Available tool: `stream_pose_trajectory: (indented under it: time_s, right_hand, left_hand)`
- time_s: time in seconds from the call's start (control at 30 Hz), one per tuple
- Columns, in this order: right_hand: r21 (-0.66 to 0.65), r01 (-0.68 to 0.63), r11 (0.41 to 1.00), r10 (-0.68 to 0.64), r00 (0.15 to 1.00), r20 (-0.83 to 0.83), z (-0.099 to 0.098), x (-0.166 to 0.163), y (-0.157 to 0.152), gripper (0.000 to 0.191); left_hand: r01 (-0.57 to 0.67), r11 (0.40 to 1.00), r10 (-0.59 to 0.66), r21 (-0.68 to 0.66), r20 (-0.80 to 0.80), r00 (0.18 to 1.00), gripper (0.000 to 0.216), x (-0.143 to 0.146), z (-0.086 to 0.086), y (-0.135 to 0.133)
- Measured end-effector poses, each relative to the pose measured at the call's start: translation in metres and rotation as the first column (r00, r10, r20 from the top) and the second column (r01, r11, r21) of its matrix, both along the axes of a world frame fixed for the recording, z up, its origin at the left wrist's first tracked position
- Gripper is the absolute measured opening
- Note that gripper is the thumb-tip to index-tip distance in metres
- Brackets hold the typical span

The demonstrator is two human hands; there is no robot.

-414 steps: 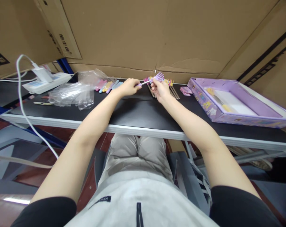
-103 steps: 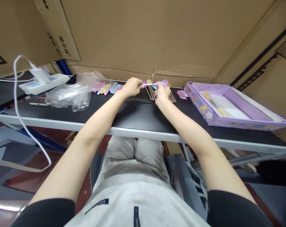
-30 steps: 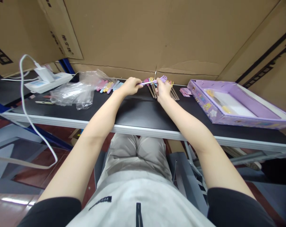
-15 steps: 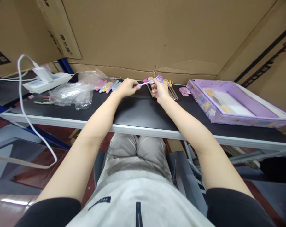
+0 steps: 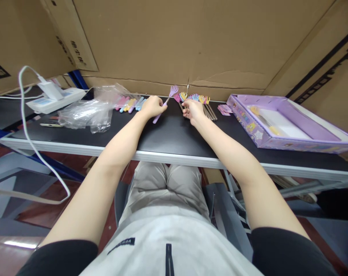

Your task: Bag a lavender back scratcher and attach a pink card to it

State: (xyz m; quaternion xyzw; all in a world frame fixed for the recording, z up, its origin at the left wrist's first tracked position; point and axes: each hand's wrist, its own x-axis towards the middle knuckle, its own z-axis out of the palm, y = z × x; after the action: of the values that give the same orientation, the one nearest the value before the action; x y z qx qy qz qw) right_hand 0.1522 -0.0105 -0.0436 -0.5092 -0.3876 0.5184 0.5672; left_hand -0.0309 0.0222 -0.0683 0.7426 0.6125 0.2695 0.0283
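My left hand [image 5: 152, 106] is closed round the handle of a purple hand-shaped back scratcher [image 5: 167, 99], whose head points up toward the cardboard wall. My right hand [image 5: 192, 110] rests with curled fingers on a row of coloured scratcher heads on metal rods [image 5: 201, 102] lying on the black table [image 5: 174, 134]. What the right fingers grip, if anything, is hidden. A bunch of pastel handles [image 5: 130, 104] lies just left of my left hand.
Crumpled clear plastic bags [image 5: 86, 111] lie at the left, with a white power strip and charger [image 5: 54, 96] behind them and a white cable [image 5: 32, 145] hanging off the table. An open purple box [image 5: 280, 122] sits at the right, small pink cards [image 5: 225, 109] beside it. Cardboard boxes [image 5: 191, 42] wall the back.
Both hands held the purple scratcher between them; now only my left hand holds it and has swung it left and down, and my right hand has dropped onto the row of rods.
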Motion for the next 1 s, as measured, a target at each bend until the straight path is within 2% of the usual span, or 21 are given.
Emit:
stream_pose_trajectory:
  time_s: [0.33, 0.43, 0.6, 0.73, 1.0]
  right_hand:
    - [0.000, -0.018, 1.000, 0.018, 0.998, 0.053, 0.000, -0.003, -0.006, 0.019]
    - [0.013, -0.039, 0.999, 0.038, 0.995, 0.087, -0.001, -0.002, -0.006, 0.020]
    - [0.042, -0.118, 0.992, 0.107, 0.972, 0.209, -0.005, -0.002, -0.003, 0.020]
    - [0.052, -0.176, 0.983, 0.151, 0.937, 0.316, -0.010, -0.005, -0.002, 0.020]
    - [0.150, -0.236, 0.960, 0.139, 0.867, 0.478, -0.021, -0.006, 0.007, 0.021]
  left_hand:
    - [-0.024, 1.000, 0.024, -0.008, 0.058, 0.998, 0.019, 0.008, -0.006, 0.006]
    - [-0.057, 0.997, 0.059, -0.046, 0.035, 0.998, 0.017, 0.014, -0.004, 0.002]
    - [-0.120, 0.983, 0.113, -0.140, -0.057, 0.992, 0.027, 0.028, 0.003, -0.009]
    - [-0.134, 0.980, 0.123, -0.145, -0.078, 0.989, 0.036, 0.035, 0.003, -0.011]
    - [-0.136, 0.979, 0.120, -0.150, -0.114, 0.986, 0.034, 0.042, 0.001, -0.010]
